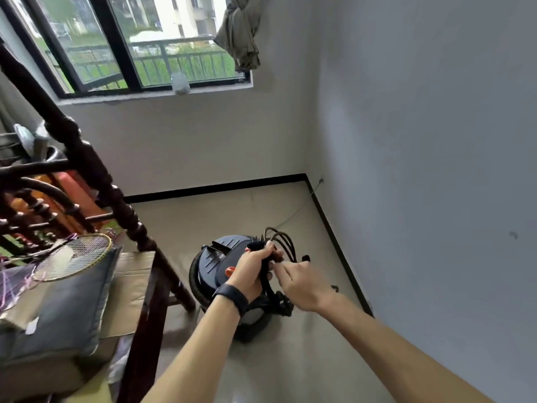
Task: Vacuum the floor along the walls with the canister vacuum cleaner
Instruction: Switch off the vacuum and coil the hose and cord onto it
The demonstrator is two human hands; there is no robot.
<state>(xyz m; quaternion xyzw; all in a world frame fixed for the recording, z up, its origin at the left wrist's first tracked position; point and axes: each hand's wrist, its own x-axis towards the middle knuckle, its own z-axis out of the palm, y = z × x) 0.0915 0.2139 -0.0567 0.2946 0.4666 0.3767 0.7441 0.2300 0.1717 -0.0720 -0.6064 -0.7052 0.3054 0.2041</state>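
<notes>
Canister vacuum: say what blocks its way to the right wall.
Nothing visible: bare floor runs from the canister vacuum to the black baseboard; a thin cable lies near the corner. Left hand grips the bundled cord.

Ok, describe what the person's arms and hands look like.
Both forearms are bare, with no sleeves in view. A flat black wristband circles the wrist of the left hand. The right hand wears no band, and neither hand is gloved.

one vacuum, one cord, two hands
</notes>
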